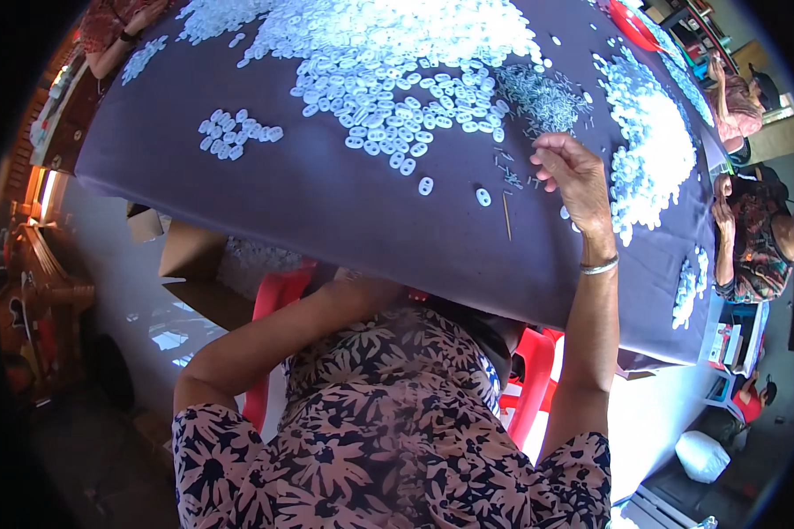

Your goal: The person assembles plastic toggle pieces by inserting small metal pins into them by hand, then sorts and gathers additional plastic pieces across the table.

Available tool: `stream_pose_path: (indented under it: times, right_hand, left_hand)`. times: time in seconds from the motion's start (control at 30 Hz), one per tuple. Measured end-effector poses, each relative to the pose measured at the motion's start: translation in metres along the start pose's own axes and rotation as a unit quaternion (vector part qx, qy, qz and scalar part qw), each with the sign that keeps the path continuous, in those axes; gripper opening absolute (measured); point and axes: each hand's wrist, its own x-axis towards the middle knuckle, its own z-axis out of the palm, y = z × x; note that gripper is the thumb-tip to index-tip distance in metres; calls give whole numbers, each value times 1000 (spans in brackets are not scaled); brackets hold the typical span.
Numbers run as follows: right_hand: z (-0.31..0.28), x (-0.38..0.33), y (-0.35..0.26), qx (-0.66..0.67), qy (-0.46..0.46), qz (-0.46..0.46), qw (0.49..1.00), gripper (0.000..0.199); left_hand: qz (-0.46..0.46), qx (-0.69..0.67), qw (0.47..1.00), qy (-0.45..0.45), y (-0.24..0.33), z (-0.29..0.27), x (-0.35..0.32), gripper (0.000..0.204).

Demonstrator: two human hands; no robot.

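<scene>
My right hand (pixel 575 181) is raised over the dark tablecloth (pixel 326 220), its thumb and fingers closed together. Whether anything small is between the fingertips, I cannot make out. Just beyond it lies a pile of small metal pins or screws (pixel 543 99), with a few loose ones beside the fingers. A thin wooden stick (pixel 506 216) and a single white two-holed oval piece (pixel 483 197) rest to its left. My left hand (pixel 366 289) is low at the table's near edge, close to my body, with its fingers hidden.
A large heap of white two-holed pieces (pixel 388 88) covers the far middle; a small cluster (pixel 234 134) lies left, another heap (pixel 648 141) right. A red basin (pixel 633 26) stands far right. Below the table are a cardboard box (pixel 190 251) and red chair (pixel 260 379). Other people sit around the table.
</scene>
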Motion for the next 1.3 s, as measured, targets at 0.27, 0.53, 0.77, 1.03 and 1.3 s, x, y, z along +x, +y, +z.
stream_pose_path:
  times: [0.27, 0.53, 0.77, 1.03, 1.3]
  right_hand:
    - [-7, -11, -5, -68, -136, 10, 988, 12]
    - [4, -15, -19, -177, -220, 51, 958, 13]
    - [11, -35, -40, -77, -223, -18, 972, 10]
    - [118, -129, -30, -91, -477, -76, 871, 23]
    - [151, -133, 58, -156, -337, -9, 929, 40]
  left_hand:
    - [-40, -50, 990, -129, 40, -74, -19, 39]
    - [4, -276, 959, -56, 19, -164, -9, 25]
    - [-159, -300, 925, 171, 4, -151, -3, 19]
    - [-214, -273, 903, 254, -19, -151, 11, 18]
    - [-167, -270, 897, 307, -32, -141, 20, 12]
